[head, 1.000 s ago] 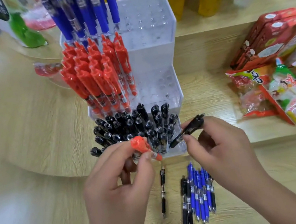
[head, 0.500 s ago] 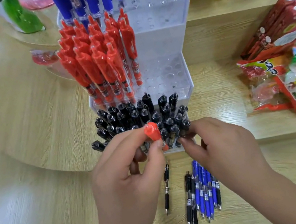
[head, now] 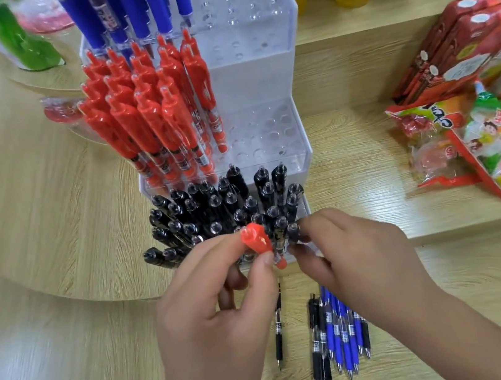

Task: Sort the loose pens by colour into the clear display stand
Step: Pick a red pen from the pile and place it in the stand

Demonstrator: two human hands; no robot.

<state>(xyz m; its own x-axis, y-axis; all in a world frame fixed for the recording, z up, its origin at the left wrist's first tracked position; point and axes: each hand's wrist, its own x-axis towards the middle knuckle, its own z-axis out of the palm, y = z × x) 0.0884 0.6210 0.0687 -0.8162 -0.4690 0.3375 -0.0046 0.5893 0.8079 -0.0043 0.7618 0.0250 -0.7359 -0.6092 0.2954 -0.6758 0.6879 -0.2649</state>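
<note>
Left hand (head: 210, 319) pinches a red pen (head: 256, 241) just before the clear display stand (head: 257, 68), against its front tier of black pens (head: 213, 208). Right hand (head: 358, 265) pinches 1 black pen (head: 293, 232) at that tier's near edge. Loose blue and black pens (head: 338, 332) lie on the desk (head: 49, 203).

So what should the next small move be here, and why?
Probably the right hand should push its black pen down into the front row of the display stand and let go: it pinches that pen's top there, and the left hand holds a red pen.
</note>
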